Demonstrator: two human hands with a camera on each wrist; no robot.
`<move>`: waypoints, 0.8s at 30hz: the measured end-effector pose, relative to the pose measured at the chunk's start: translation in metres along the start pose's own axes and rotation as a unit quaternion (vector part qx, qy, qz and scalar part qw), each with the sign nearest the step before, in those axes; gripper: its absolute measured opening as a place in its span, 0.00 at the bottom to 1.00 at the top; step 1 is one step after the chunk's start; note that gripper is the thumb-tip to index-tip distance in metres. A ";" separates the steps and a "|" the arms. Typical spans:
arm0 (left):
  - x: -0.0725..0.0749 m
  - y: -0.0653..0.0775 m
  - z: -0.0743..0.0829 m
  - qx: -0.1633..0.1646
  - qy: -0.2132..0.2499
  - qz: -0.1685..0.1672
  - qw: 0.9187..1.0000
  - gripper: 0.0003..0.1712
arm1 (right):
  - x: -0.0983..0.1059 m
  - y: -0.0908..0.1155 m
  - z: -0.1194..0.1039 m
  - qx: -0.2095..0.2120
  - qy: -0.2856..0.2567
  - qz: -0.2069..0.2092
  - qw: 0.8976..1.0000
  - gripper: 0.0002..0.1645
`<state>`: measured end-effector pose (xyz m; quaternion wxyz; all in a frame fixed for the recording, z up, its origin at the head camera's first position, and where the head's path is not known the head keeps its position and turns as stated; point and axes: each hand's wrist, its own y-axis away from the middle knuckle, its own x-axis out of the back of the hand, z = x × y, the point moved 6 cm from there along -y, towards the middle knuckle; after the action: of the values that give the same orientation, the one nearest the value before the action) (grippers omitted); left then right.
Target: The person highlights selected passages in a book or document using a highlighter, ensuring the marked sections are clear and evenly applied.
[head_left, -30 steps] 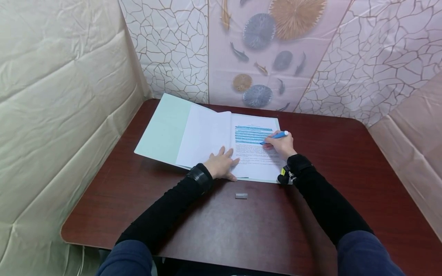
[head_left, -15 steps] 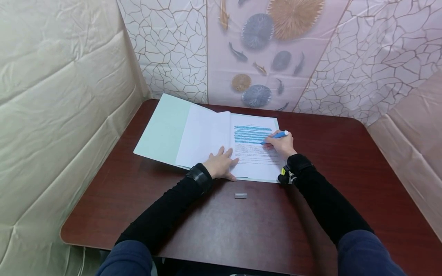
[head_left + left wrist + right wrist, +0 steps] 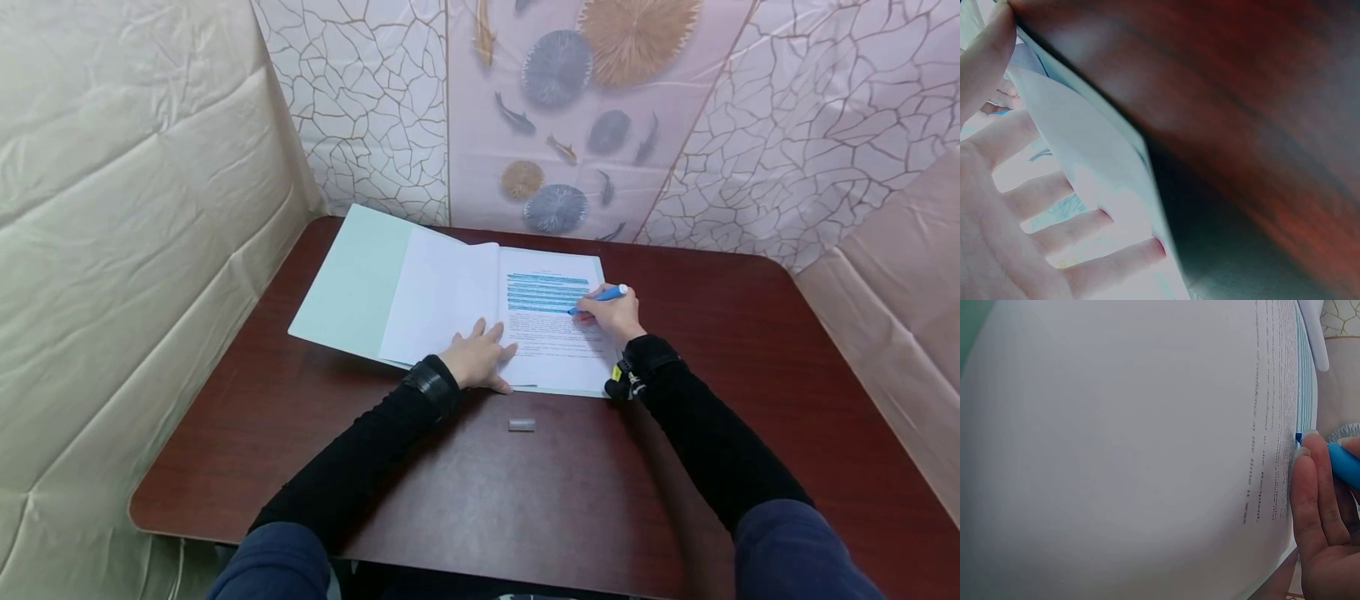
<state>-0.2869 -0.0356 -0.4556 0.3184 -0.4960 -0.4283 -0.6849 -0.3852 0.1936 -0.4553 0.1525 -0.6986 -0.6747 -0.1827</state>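
Observation:
My right hand (image 3: 611,317) pinches a blue highlighter (image 3: 609,292), its dark tip down on the printed page (image 3: 558,367). Blue bands (image 3: 547,292) cover the upper lines of text; plain print continues below. In the right wrist view the highlighter (image 3: 1342,464) is partly hidden behind the fingers, its tip at the edge of the blue bands. My left hand (image 3: 476,360) lies with fingers spread near the fold of the open pale green folder (image 3: 352,283), across the turned white sheet and the printed page. The left wrist view shows those spread fingers (image 3: 1041,194) over the paper.
A small grey cylinder (image 3: 522,425) lies on the dark reddish table (image 3: 570,500), in front of the folder. The folder's left cover slants up off the table. Patterned cloth (image 3: 558,125) hangs behind the table's far edge, with pale cloth (image 3: 150,250) at the left.
The highlighter's tip has slid slightly right along a line of print, with the right hand. The left hand keeps its place on the paper. The head view has shifted a little.

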 end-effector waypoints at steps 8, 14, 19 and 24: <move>-0.001 -0.001 -0.001 0.000 0.003 -0.001 1.000 0.47 | 0.004 -0.001 0.002 -0.003 -0.010 0.007 1.000 0.12; 0.001 0.000 -0.001 0.002 -0.004 0.001 1.000 0.48 | 0.009 -0.004 0.005 -0.014 -0.011 0.017 1.000 0.11; 0.001 0.000 -0.001 0.001 -0.001 0.002 1.000 0.48 | 0.010 -0.003 0.006 -0.023 -0.006 0.021 0.999 0.12; 0.000 -0.001 0.001 0.000 -0.001 0.001 1.000 0.47 | 0.010 -0.002 0.007 -0.027 -0.010 0.019 0.999 0.11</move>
<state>-0.2872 -0.0349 -0.4557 0.3189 -0.4970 -0.4280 -0.6841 -0.3866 0.2057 -0.4567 0.1304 -0.7167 -0.6580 -0.1909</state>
